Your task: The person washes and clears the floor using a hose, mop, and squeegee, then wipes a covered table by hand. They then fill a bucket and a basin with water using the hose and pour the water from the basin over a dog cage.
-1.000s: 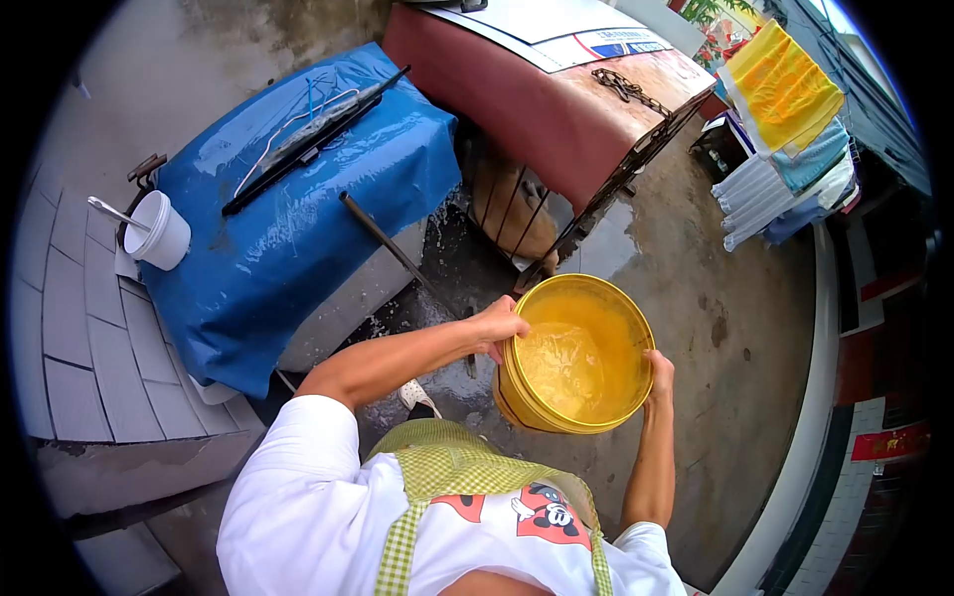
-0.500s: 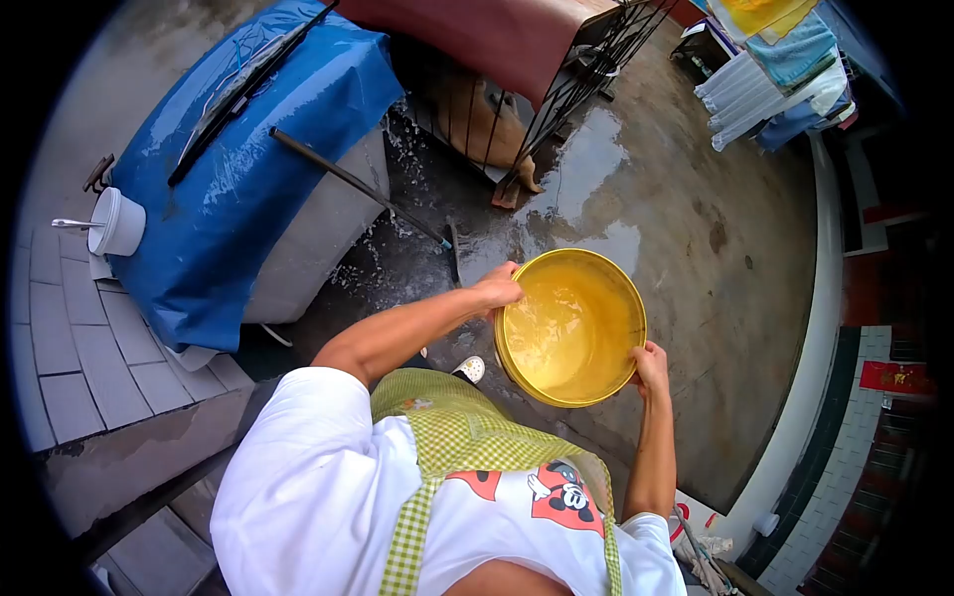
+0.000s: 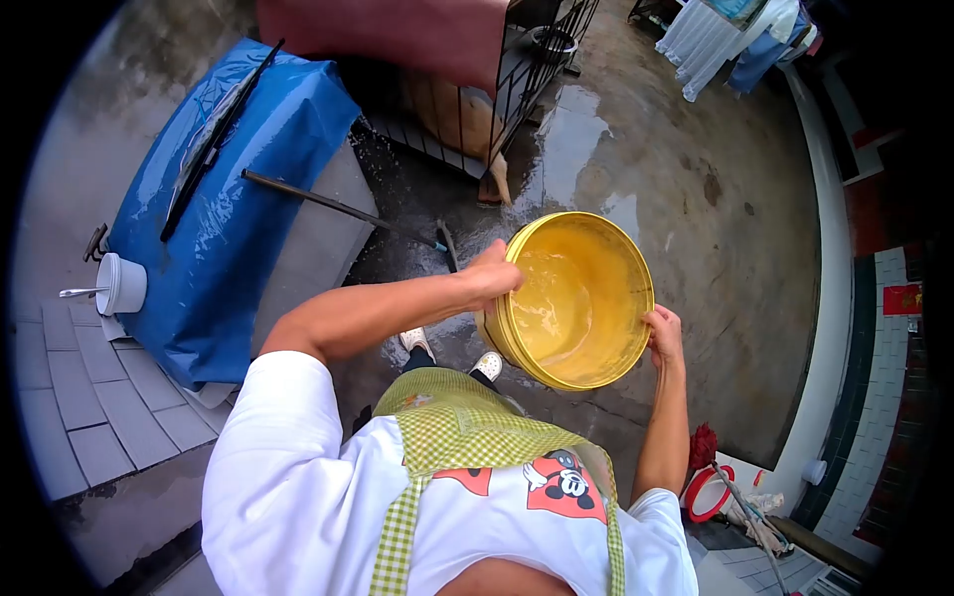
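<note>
In front of my apron I carry a yellow bucket, tilted so that its open mouth faces me. Some clear liquid shows inside, low against the wall. My left hand is closed round the rim on the left side. On the opposite side, my right hand pinches the rim between thumb and fingers. Under the bucket, the concrete floor is wet in patches. Just beyond my left hand, a long-handled tool leans across, its handle resting by a blue tarp.
A barred cage with a tan animal inside stands ahead, partly under a dark red cover. A white tub sits at left on the tiled ledge. Laundry hangs far right; a red-rimmed basin and mop are lower right.
The bucket has tipped further towards me, its outer left side showing more. My view has shifted, bringing both shoes and the red-rimmed basin into sight. Both hands keep hold of the rim.
</note>
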A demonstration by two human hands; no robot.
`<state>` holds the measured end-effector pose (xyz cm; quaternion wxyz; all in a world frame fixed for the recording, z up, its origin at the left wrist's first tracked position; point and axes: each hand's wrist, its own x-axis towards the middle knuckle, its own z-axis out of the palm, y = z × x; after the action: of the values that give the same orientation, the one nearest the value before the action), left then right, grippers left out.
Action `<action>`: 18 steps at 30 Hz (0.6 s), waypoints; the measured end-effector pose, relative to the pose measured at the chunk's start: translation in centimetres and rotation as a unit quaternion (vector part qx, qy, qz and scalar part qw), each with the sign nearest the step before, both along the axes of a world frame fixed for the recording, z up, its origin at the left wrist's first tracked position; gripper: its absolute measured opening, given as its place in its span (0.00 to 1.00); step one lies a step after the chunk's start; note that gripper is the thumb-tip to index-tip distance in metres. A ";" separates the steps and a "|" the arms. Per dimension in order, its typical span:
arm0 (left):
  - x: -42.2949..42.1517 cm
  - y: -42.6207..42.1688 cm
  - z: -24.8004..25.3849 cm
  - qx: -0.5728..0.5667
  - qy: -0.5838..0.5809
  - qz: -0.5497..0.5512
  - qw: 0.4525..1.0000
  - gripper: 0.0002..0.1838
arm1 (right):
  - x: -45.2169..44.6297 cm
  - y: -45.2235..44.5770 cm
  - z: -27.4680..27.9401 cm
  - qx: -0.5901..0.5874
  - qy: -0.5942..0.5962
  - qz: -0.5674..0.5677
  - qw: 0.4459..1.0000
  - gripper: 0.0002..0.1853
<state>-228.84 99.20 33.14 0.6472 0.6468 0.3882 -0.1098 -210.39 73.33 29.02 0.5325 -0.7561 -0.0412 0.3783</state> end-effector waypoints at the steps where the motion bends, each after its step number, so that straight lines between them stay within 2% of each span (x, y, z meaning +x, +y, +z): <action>1: 0.2 -0.1 1.0 -0.007 0.007 0.002 1.000 0.19 | -0.2 0.0 0.0 0.050 0.032 -0.021 0.998 0.11; 2: 0.5 -0.1 1.5 -0.015 0.013 0.003 1.000 0.18 | -0.3 -0.2 0.0 0.100 0.063 -0.041 0.992 0.13; 5: 1.3 0.5 1.1 0.027 0.024 -0.072 0.997 0.18 | -1.0 -0.7 -2.7 0.064 0.084 -0.039 0.994 0.13; 6: 1.3 0.6 0.6 0.034 0.002 -0.032 0.999 0.19 | -1.2 -1.2 -3.1 0.044 0.088 -0.029 0.995 0.13; 8: 1.2 0.9 -0.2 0.015 0.002 -0.031 0.999 0.18 | -2.4 -0.9 -2.4 0.036 0.084 -0.050 0.995 0.13; 11: 1.2 1.4 -1.5 0.043 0.011 -0.078 0.996 0.18 | -3.8 -1.0 -1.5 0.017 0.066 -0.051 0.996 0.15; 14: 0.5 2.5 -2.3 0.011 -0.015 -0.067 0.998 0.18 | -4.1 -0.7 -1.4 -0.011 0.054 -0.006 0.998 0.14; 15: 0.2 3.6 -2.4 0.037 -0.006 -0.127 0.991 0.17 | -4.3 -0.5 -0.6 -0.026 0.033 0.004 0.999 0.13; 16: 0.0 4.7 -2.0 0.039 0.031 -0.184 0.982 0.24 | -4.7 -0.2 0.2 -0.044 0.014 0.015 0.999 0.13; 18: -1.3 7.2 -7.9 -0.033 0.004 -0.109 0.993 0.36 | -5.5 1.1 2.3 -0.071 -0.011 0.023 0.997 0.13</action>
<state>-230.12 106.42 25.27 0.6507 0.6633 0.3140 -0.1948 -215.94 74.38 31.27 0.4684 -0.7949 -0.0379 0.3837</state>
